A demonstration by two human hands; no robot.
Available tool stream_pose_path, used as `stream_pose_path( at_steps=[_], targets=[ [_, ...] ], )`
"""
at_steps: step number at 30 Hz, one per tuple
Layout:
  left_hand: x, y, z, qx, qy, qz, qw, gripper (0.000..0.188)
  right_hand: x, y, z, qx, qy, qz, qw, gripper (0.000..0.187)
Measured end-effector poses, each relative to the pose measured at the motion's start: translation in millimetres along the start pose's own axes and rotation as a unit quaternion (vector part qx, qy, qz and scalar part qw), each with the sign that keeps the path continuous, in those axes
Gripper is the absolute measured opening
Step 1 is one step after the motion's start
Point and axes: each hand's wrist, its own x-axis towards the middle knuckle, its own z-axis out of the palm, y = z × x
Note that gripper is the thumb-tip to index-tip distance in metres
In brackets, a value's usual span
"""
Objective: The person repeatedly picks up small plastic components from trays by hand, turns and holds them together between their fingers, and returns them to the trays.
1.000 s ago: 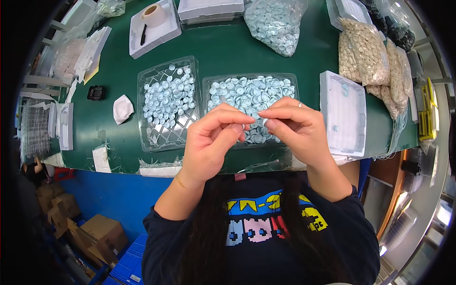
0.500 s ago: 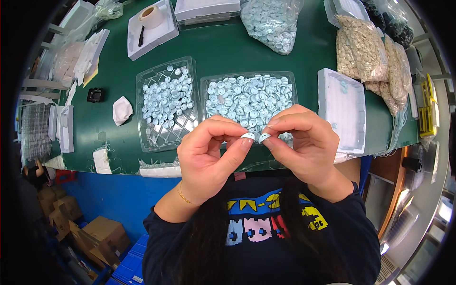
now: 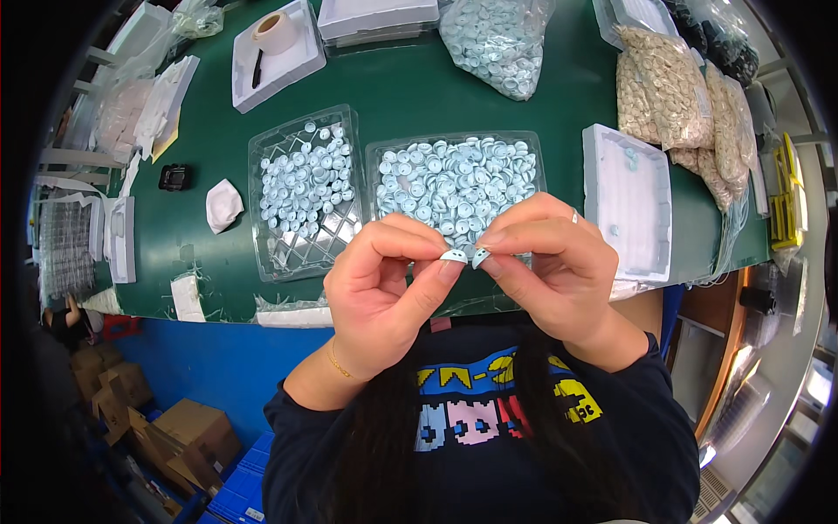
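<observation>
1. Through the head view, my one view, I see the left hand (image 3: 384,284) pinching the left cap (image 3: 454,256) between thumb and forefinger; the cap sits right at the fingertips, its rounded side upward.
2. The right hand (image 3: 559,271) pinches the right cap (image 3: 479,258) the same way, thumb against forefinger, with the cap tilted on its edge. I see the two caps just beside each other, held in front of the near edge of the middle tray; whether they touch, I cannot tell.
3. Both caps look small, domed and pale blue to white, with little dark spots on them. Finer detail is too small for me to read.
4. The middle tray (image 3: 373,179), clear plastic, holds a dense heap of similar pale blue caps.
5. To its left, I see the left tray (image 3: 340,231), also clear, with a looser pile; its crisscross bottom shows at the near end.
6. To the right, the white tray (image 3: 627,201) holds just a few pale blue pieces near its left side.
7. Farther back on the green table (image 3: 393,83), a clear bag (image 3: 496,52) is full of pale blue pieces, and the far-left tray (image 3: 301,70) carries a tape roll (image 3: 276,32) and a black pen (image 3: 257,69).
8. At the right, I see bags (image 3: 668,92) packed with beige pieces.
</observation>
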Motion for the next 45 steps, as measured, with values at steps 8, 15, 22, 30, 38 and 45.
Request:
stream_pose_path(
  at_steps=[8,15,22,30,38,45],
  targets=[
    [0,-2,-1,0.054,0.000,0.064,0.997,0.018,0,1,2,-0.026,0.010,-0.012,1.000,0.023],
    [0,-6,-1,0.028,-0.009,0.052,0.998,0.017,-4,1,1,-0.002,0.021,0.002,1.000,0.024],
    [1,-13,-1,0.040,-0.028,0.090,0.995,0.018,-6,3,3,-0.017,0.049,-0.079,0.996,0.032],
    [1,-13,-1,0.026,-0.040,0.088,0.995,0.018,-11,3,4,0.014,0.036,-0.058,0.998,0.030],
    [6,-13,-7,-0.345,-0.084,-0.234,0.905,0.011,-6,2,2,0.490,0.029,0.281,0.825,0.024],
    [6,-11,-3,-0.325,-0.073,-0.226,0.915,0.013,-7,7,1,0.569,0.010,0.329,0.753,0.021]
  ],
)
